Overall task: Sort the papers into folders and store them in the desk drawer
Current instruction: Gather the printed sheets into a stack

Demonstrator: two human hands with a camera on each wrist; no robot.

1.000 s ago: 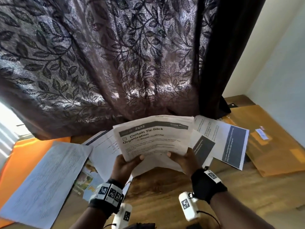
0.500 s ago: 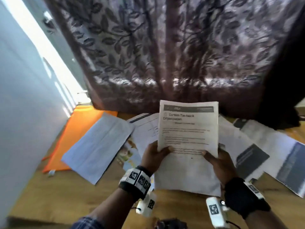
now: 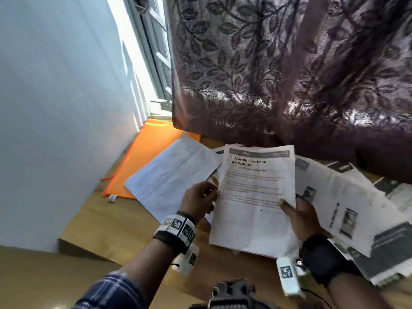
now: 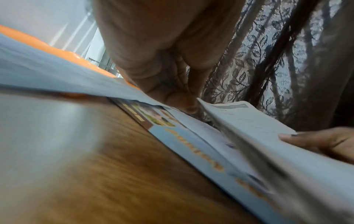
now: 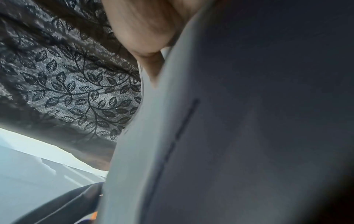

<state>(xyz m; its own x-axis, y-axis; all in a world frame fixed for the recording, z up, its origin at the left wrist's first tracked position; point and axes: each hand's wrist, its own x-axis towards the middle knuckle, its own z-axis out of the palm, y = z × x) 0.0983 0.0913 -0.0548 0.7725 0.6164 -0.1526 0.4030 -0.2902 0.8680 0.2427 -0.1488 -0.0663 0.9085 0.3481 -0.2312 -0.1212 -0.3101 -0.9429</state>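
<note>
A plaid sleeve (image 3: 111, 291), marker-tagged white wristband (image 3: 178, 228) and black wrist strap (image 3: 321, 257) are worn.

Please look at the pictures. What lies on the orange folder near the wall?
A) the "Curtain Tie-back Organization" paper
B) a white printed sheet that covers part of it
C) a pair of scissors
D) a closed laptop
B: in the head view a white printed sheet overlaps the right part of the orange folder, while the "Curtain Tie-back Organization" paper is held up by the right hand.
</note>
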